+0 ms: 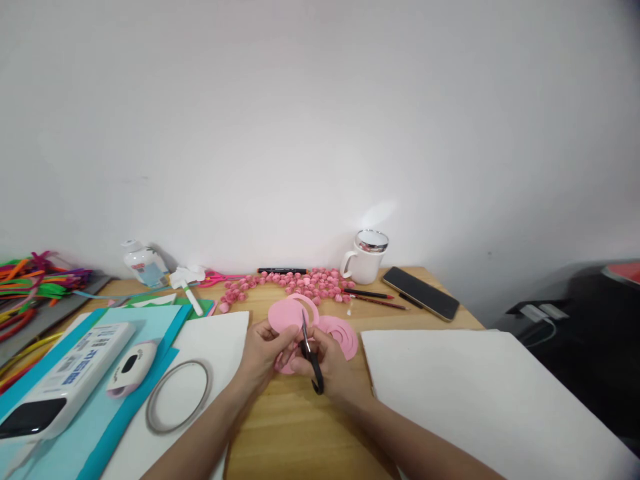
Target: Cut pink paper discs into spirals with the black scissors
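Observation:
In my left hand (pixel 267 350) is a round piece of pink paper (pixel 285 315), pinched near its lower edge. A pair of scissors (pixel 311 363) with black handles is gripped in my right hand (pixel 333 370), its blade pointing up across the paper's right side. A thin curved strip of pink paper (pixel 311 305) arcs away from the disc's upper right edge. Just behind my right hand lie pink paper spirals (pixel 343 337) on the wooden table (pixel 300 433). Part of the scissors and the lower paper is hidden by my fingers.
Many small pink rolled paper roses (pixel 313 285) lie along the wall. A white mug (pixel 366 257), pencils (pixel 375 299) and a phone (pixel 423 293) are at the back right. White sheets (pixel 465 393) flank my arms; a white power bank (pixel 70 373) and a ring (pixel 153 403) lie left.

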`<action>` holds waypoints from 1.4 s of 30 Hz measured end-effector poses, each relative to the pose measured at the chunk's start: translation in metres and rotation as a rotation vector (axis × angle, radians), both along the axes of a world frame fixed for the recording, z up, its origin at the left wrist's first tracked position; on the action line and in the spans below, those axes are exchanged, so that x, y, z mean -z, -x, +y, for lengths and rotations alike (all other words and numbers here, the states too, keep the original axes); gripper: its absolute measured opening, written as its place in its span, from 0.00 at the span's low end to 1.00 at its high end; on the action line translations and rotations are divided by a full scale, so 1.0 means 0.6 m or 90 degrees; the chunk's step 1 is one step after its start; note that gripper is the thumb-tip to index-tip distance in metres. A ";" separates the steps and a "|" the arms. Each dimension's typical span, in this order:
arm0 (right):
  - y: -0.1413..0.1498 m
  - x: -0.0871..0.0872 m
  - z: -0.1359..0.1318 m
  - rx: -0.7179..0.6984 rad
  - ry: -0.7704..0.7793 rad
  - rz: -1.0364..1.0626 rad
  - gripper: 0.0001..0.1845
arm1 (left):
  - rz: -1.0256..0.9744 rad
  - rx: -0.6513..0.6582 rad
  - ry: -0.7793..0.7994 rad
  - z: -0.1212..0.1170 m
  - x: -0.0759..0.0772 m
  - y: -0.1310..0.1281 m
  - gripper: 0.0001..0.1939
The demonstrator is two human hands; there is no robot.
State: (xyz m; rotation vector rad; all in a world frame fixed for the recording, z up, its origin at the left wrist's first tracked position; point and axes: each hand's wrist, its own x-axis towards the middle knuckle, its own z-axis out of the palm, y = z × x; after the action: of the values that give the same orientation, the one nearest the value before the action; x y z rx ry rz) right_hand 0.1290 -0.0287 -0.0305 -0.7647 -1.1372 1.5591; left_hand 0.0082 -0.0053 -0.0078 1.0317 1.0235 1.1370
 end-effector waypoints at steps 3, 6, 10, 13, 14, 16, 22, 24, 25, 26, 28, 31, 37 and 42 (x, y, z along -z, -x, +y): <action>0.001 -0.005 -0.001 0.006 -0.003 -0.007 0.19 | 0.000 -0.006 -0.004 0.000 0.002 0.001 0.14; 0.001 -0.011 -0.003 0.014 0.000 -0.026 0.17 | -0.002 -0.009 -0.011 0.001 0.004 0.003 0.14; 0.000 -0.012 -0.004 0.009 0.010 -0.038 0.17 | -0.004 -0.010 -0.013 0.001 0.009 0.005 0.15; -0.003 -0.007 -0.003 0.010 0.019 -0.053 0.16 | -0.013 -0.015 -0.012 0.001 0.010 0.006 0.16; -0.004 -0.005 -0.003 0.010 0.023 -0.059 0.16 | -0.013 -0.016 -0.011 0.001 0.009 0.005 0.16; -0.004 -0.002 -0.002 0.010 0.028 -0.064 0.16 | -0.019 -0.014 -0.004 0.000 0.008 0.005 0.15; -0.004 -0.002 -0.001 0.016 0.037 -0.097 0.17 | -0.029 -0.017 -0.001 0.001 0.004 0.003 0.13; -0.005 -0.001 -0.002 0.017 0.038 -0.102 0.17 | -0.034 -0.014 -0.009 0.002 0.004 0.004 0.13; -0.005 0.001 -0.002 0.017 0.039 -0.102 0.17 | -0.035 -0.012 -0.013 0.002 0.004 0.005 0.13; -0.005 0.002 -0.002 0.017 0.040 -0.103 0.17 | -0.035 -0.010 -0.016 0.003 0.004 0.006 0.13; -0.006 0.006 -0.001 0.017 0.042 -0.106 0.17 | -0.034 -0.008 -0.019 0.004 0.005 0.007 0.13; -0.006 0.008 -0.002 0.017 0.042 -0.104 0.17 | -0.041 0.002 -0.022 0.005 0.007 0.008 0.13; -0.005 -0.001 -0.005 0.014 0.058 -0.103 0.16 | -0.088 -0.024 -0.029 0.004 0.003 0.006 0.12; -0.002 -0.001 -0.006 0.002 0.061 -0.108 0.17 | -0.090 -0.023 -0.039 0.004 0.000 0.003 0.11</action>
State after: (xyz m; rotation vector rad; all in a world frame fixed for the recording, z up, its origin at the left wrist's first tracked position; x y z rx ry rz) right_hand 0.1304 -0.0320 -0.0297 -0.9780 -1.1888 1.5783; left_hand 0.0061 -0.0029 -0.0076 0.9700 0.9026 1.2586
